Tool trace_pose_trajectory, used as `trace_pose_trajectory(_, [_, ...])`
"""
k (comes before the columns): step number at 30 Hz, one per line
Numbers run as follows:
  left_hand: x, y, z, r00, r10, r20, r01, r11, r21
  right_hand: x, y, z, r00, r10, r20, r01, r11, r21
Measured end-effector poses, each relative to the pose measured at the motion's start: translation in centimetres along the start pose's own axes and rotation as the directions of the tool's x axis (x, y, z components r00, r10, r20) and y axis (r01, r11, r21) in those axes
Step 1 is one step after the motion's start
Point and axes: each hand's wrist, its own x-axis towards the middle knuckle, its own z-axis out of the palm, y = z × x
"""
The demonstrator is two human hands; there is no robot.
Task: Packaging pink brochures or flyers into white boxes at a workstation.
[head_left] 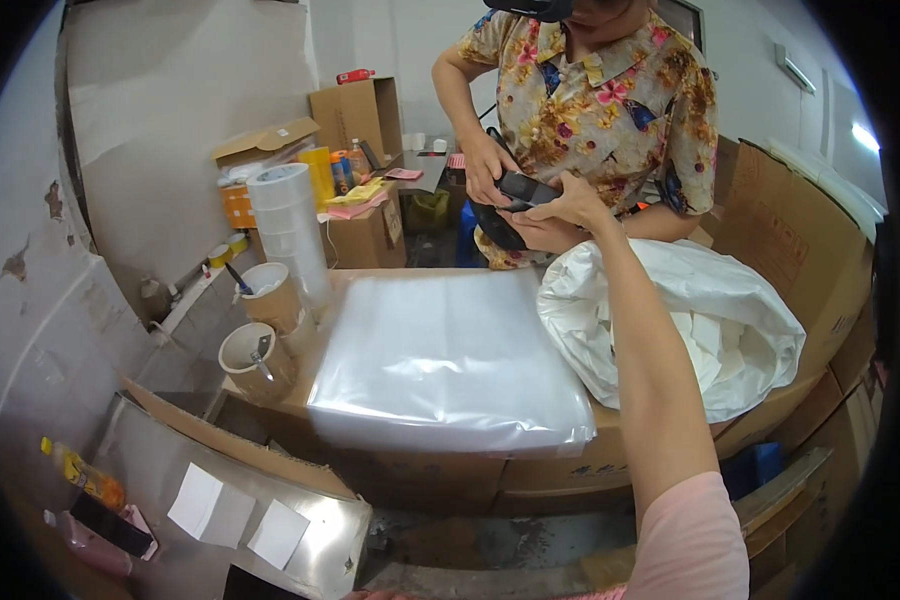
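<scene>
My right hand (pixel 573 203) reaches far forward over the table, and its fingers close on the right end of a black handheld device (pixel 523 187). A person in a flowered shirt (pixel 610 100) stands across the table and holds the same device with one hand (pixel 486 165), the other hand just beneath it. My right forearm passes over a crumpled white bag (pixel 730 320). A stack of clear plastic bags (pixel 450 360) lies flat on the cardboard table (pixel 530 472), left of my arm. A thin skin-coloured sliver (pixel 375 595) at the bottom edge may be my left hand.
A tall stack of clear tape rolls (pixel 288 225) and two cardboard cores holding tools (pixel 258 362) stand at the table's left. Open cardboard boxes (pixel 365 120) sit behind, a large one (pixel 800 250) at the right. A metal sheet with white paper slips (pixel 220 505) lies at lower left.
</scene>
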Motion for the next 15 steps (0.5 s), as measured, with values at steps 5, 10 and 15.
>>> trace_pose_trajectory(5, [0.7, -0.6, 0.8, 0.998, 0.030, 0.051, -0.030, 0.999, 0.010, 0.9, 0.9, 1.5, 0.922, -0.366, 0.126, 0.348, 0.927, 0.143])
trace_pose_trajectory(10, [0.4, -0.8, 1.0, 0.997, 0.025, 0.067, -0.023, 0.999, -0.024, 0.4, 1.9, 3.4, 0.958, -0.265, 0.105, 0.275, 0.957, -0.095])
trace_pose_trajectory(15, [0.2, -0.6, 1.1, 0.998, -0.006, 0.061, 0.007, 1.000, -0.007, -0.6, 1.5, 6.2, 0.956, -0.291, -0.038, 0.283, 0.947, -0.153])
